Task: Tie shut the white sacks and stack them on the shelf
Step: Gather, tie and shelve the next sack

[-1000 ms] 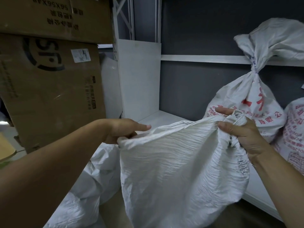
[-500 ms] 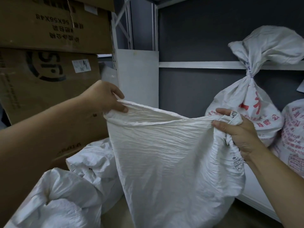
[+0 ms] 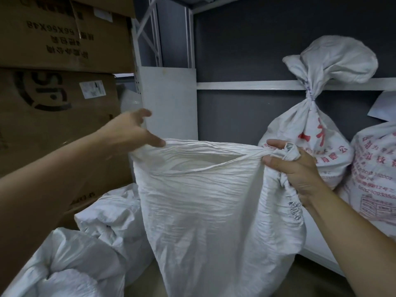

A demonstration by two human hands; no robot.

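My right hand (image 3: 297, 174) clamps the bunched corner of the open sack (image 3: 210, 211); my left hand (image 3: 128, 133) is spread loose, only its thumb on the opposite rim. The sack hangs untied before the shelf (image 3: 235, 85). 2 tied sacks (image 3: 306, 146) stand there; crumpled sacks (image 3: 96, 243) wait on the floor, so I judge most work remains.

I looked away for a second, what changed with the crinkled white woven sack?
The left hand lifted the left rim of the crinkled white woven sack, stretching the mouth open; its fingers now spread, grip unclear. The right hand kept gripping the bunched right corner. The tied printed sacks stayed put.
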